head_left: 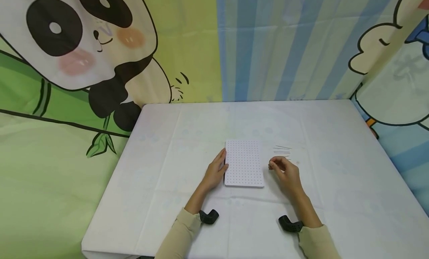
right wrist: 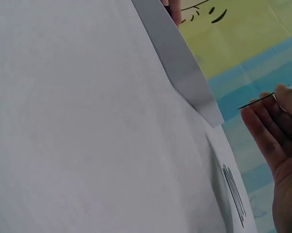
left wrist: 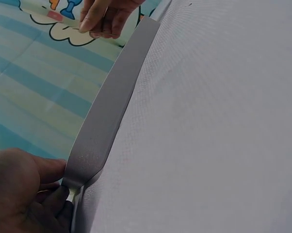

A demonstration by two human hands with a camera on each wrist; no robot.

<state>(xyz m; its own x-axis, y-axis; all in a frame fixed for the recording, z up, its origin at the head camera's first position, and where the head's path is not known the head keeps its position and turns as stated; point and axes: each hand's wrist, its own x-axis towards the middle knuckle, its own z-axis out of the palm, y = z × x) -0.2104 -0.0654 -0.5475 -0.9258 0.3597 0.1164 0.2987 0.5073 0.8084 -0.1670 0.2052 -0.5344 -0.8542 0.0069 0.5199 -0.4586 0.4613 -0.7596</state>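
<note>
A white board with rows of small holes (head_left: 244,164) lies on the table in the head view. My left hand (head_left: 214,172) holds its left edge, thumb near the top surface and fingers along the side. In the left wrist view, the left thumb (left wrist: 51,169) and curled fingers are at the board's edge. To the right of the board, my right hand (head_left: 285,173) is raised over the cloth. Its thumb and fingertips pinch a thin dark needle-like rod (right wrist: 255,101), seen best in the right wrist view. Several similar thin rods (right wrist: 235,195) lie side by side just beyond that hand.
A white cloth (head_left: 187,140) with fold creases covers the table. Behind it hangs a printed curtain (head_left: 187,35) with a panda and stripes. Black wrist devices (head_left: 209,217) are worn on both arms, below beige sleeves (head_left: 181,233).
</note>
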